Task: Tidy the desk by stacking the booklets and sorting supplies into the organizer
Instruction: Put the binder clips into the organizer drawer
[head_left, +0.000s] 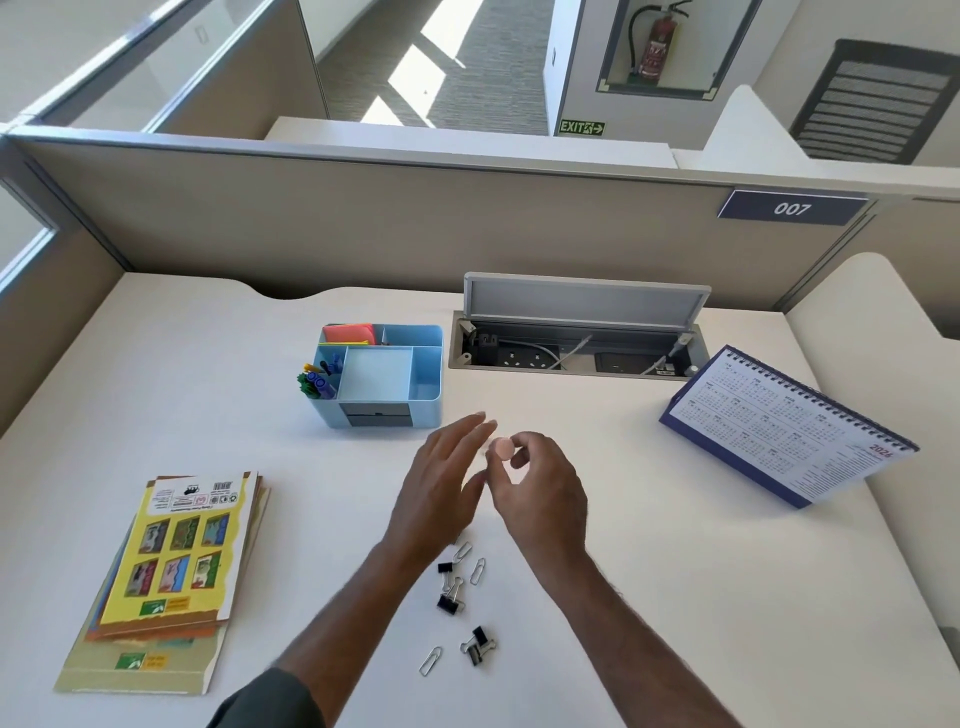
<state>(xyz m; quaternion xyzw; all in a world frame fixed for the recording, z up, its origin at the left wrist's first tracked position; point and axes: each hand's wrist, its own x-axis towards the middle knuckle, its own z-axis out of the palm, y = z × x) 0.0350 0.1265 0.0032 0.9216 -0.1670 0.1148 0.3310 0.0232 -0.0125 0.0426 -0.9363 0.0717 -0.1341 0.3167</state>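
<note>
A light blue desk organizer (415, 400) stands mid-desk, with markers (317, 383) in its left slot and coloured sticky notes (349, 333) at its back. My right hand (537, 486) pinches a small round pink object (503, 448) just in front of the organizer. My left hand (441, 488) hovers beside it, fingers straight and holding nothing. A stack of booklets (171, 577) with a yellow cover on top lies at the left. Several paper clips and black binder clips (462, 608) lie scattered on the desk between my forearms.
A blue spiral desk calendar (784, 426) leans at the right. An open cable box (576, 343) with sockets sits behind the organizer, its lid raised. A beige partition (415, 218) closes off the back of the white desk (208, 395).
</note>
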